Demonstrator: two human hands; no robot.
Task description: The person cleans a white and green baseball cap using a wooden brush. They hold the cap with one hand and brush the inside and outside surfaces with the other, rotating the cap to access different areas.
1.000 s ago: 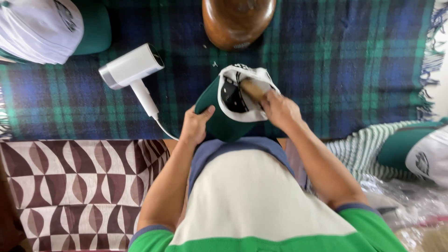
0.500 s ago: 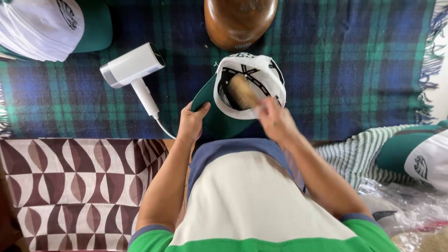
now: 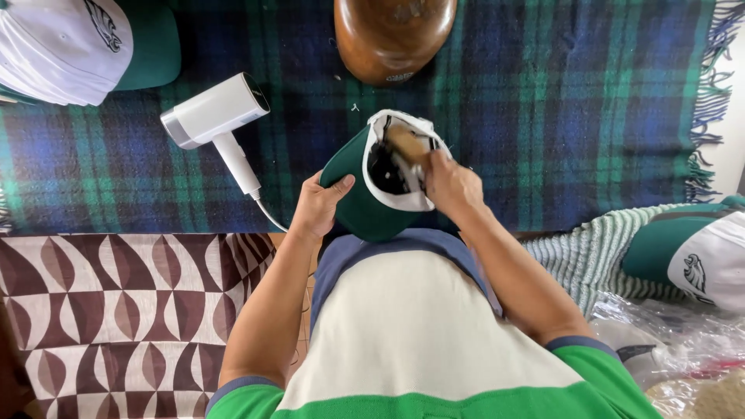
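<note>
The cap is green outside with a white front panel and white lining, and it is turned so that its opening faces up. It sits tilted between the hands: the left hand grips its green side, thumb on the brim edge. The right hand reaches into the opening from the right, pressing a tan wooden block against the inside. The block sits just above the right hand's fingers.

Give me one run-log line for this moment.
left hand: grips green cap brim | right hand: presses wooden tool inside cap | white steamer: idle on plaid blanket
</note>
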